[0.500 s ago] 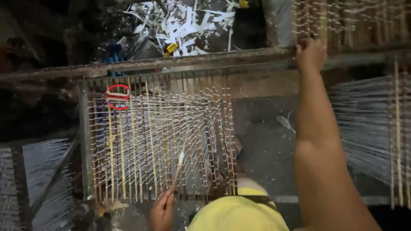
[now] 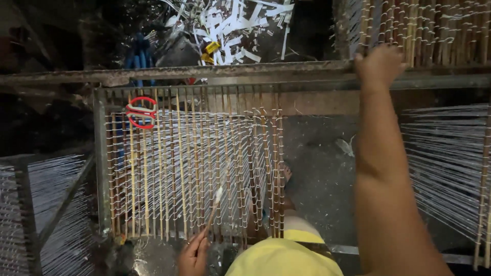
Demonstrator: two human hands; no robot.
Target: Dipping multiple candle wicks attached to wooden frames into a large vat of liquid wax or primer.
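Observation:
My left hand (image 2: 193, 254), low in the view, pinches a thin wooden stick (image 2: 213, 209) with a white tip that points up into a metal frame (image 2: 101, 158). The frame carries several upright bamboo sticks laced with white threads (image 2: 199, 163). My right hand (image 2: 377, 65) reaches far up and grips the rusty metal bar (image 2: 204, 72) below another rack of sticks (image 2: 434, 28). My yellow clothing (image 2: 284, 258) shows at the bottom.
Red-handled scissors (image 2: 140, 112) hang at the frame's upper left. White paper scraps (image 2: 230, 23) and a yellow object (image 2: 210, 50) lie on the dark floor beyond the bar. More thread racks stand at the right (image 2: 445, 163) and lower left (image 2: 46, 204). A foot (image 2: 285, 176) rests on the floor.
The view has shifted slightly, so frame and bar sit a little lower. My right hand stays on the bar and my left hand still holds the stick at the frame's bottom.

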